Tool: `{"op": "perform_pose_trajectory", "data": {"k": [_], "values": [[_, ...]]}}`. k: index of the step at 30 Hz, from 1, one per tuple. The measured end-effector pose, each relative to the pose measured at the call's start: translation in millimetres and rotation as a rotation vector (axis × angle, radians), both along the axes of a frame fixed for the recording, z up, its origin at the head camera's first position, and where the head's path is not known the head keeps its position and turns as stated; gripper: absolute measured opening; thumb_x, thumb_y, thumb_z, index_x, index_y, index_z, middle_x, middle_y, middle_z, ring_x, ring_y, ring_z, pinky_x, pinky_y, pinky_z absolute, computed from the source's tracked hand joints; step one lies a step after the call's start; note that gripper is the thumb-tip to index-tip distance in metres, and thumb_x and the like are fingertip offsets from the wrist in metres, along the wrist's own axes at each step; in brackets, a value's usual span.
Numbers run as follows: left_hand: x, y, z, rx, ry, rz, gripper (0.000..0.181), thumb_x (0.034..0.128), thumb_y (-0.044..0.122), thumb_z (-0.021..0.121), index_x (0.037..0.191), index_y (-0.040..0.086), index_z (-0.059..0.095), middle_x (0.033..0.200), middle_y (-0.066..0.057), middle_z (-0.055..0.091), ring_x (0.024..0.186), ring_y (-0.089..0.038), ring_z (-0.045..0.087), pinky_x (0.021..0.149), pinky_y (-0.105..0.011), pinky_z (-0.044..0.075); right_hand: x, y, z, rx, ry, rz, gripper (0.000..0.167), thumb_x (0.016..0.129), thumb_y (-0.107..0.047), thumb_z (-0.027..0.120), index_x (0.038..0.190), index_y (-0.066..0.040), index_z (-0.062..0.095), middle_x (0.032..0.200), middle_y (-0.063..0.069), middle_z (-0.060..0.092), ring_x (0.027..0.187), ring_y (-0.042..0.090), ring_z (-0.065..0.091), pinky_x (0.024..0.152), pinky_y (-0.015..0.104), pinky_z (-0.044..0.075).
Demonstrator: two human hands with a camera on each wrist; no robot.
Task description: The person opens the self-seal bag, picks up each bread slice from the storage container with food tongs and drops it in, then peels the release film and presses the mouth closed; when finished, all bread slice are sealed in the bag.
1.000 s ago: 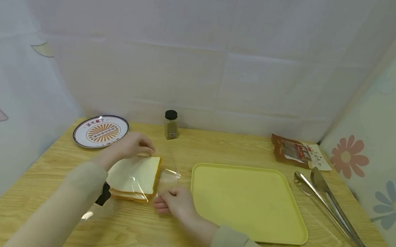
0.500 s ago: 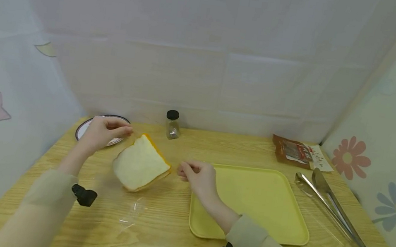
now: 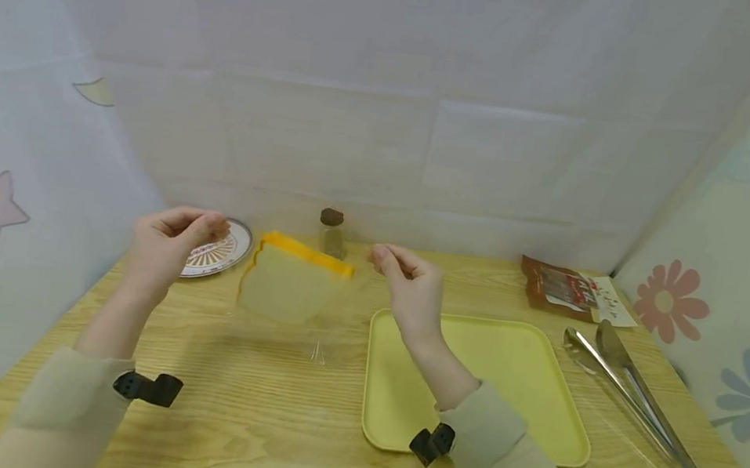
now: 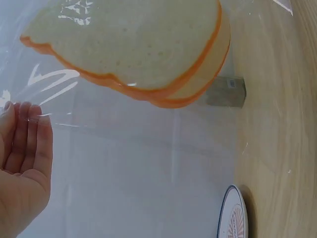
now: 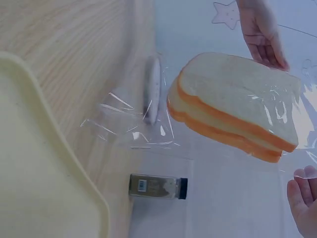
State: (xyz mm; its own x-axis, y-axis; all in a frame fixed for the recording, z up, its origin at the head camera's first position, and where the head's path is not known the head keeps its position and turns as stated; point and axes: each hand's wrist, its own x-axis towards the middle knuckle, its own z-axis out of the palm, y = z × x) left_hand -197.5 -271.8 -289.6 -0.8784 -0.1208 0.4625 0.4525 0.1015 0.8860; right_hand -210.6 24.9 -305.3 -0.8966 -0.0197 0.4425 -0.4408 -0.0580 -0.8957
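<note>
Two bread slices [image 3: 289,290] with orange-brown crusts sit inside a clear plastic bag [image 5: 119,111], lifted above the table and tilted. My left hand [image 3: 159,249] pinches one upper corner of the bag between thumb and fingers; the left wrist view shows the film running from those fingertips. The opposite corner is pinched by my right hand [image 3: 415,295]. In the right wrist view the slices [image 5: 237,94] lie stacked, with loose film trailing beyond them. Neither hand touches the bread itself.
A yellow tray [image 3: 483,383] lies right of centre, with metal tongs [image 3: 637,403] beyond it. A brown food packet [image 3: 567,289] is at the back right. Behind the bag stand a black-capped spice jar [image 3: 332,236] and a patterned plate [image 3: 230,254], partly hidden by my left hand.
The bagged bread has risen off the table and swung upright, crust edge upward. Both hands have come up and moved apart, my left toward the left, my right toward the right.
</note>
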Motion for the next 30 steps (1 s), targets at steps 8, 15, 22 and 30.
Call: {"op": "perform_pose_trajectory", "data": {"k": [8,15,22,30], "values": [[17.2,16.0,15.9,0.152,0.104,0.013,0.011,0.0873,0.003,0.064,0.092,-0.005,0.071,0.078,0.002,0.073,0.073,-0.009,0.069,0.076,-0.019,0.057,2.1,-2.7,24.7,-0.094,0.122,0.042,0.022,0.091,-0.013,0.062,0.097,0.006,0.070,0.097,0.024,0.070,0.084,0.013,0.070,0.085,0.033,0.057],[32.0,19.6,17.3,0.248,0.130,0.039,0.010,0.0876,-0.002,0.061,0.090,-0.006,0.071,0.077,-0.002,0.072,0.072,-0.011,0.070,0.076,-0.021,0.057,5.1,1.9,28.5,-0.163,0.121,0.104,0.025,0.091,-0.011,0.060,0.099,0.012,0.067,0.087,-0.005,0.074,0.085,0.013,0.070,0.086,0.036,0.057],[45.4,26.2,6.9,0.280,0.209,0.046,0.010,0.0869,-0.008,0.059,0.089,-0.012,0.068,0.077,-0.005,0.072,0.070,-0.014,0.069,0.075,-0.022,0.058,13.0,3.2,21.9,-0.178,0.058,0.130,0.026,0.092,-0.010,0.060,0.098,0.014,0.065,0.083,-0.007,0.073,0.082,0.014,0.071,0.084,0.036,0.057],[52.2,28.0,-3.9,0.251,0.193,0.070,0.010,0.0867,-0.008,0.059,0.090,-0.013,0.067,0.077,-0.003,0.072,0.069,-0.013,0.068,0.070,-0.019,0.057,14.9,-1.5,10.3,-0.212,0.033,0.137,0.025,0.092,-0.009,0.059,0.097,0.016,0.064,0.079,-0.005,0.073,0.077,0.013,0.071,0.079,0.036,0.059]]}}
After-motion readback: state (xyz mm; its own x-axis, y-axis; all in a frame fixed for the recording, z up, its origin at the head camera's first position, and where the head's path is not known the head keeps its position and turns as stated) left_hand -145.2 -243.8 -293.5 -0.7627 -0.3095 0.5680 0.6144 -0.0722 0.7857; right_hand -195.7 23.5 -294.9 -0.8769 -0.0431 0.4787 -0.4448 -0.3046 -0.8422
